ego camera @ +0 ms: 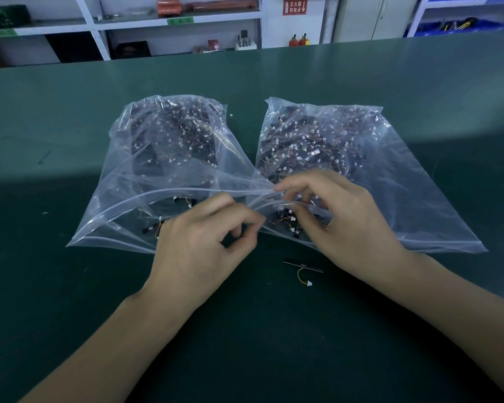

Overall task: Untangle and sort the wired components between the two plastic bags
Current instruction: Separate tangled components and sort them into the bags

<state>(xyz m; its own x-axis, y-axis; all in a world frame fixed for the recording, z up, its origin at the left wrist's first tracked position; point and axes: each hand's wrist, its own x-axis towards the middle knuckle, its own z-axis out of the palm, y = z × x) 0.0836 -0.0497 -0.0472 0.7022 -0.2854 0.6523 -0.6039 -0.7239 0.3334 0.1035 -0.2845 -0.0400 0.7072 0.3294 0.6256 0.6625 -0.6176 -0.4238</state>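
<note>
1 loose wired component (303, 270) on green table (70, 112), near side. Left hand (198, 248) fingers curled, pinching right bag (376, 175) mouth edge; right hand (341, 219) pinches components inside it. Left bag (146, 175) beside, touching.

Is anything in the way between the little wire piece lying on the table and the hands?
Nothing visible. The loose wired component lies on bare green table, just in front of the bags. The right hand is at the right bag's mouth, the left hand beside it.
</note>
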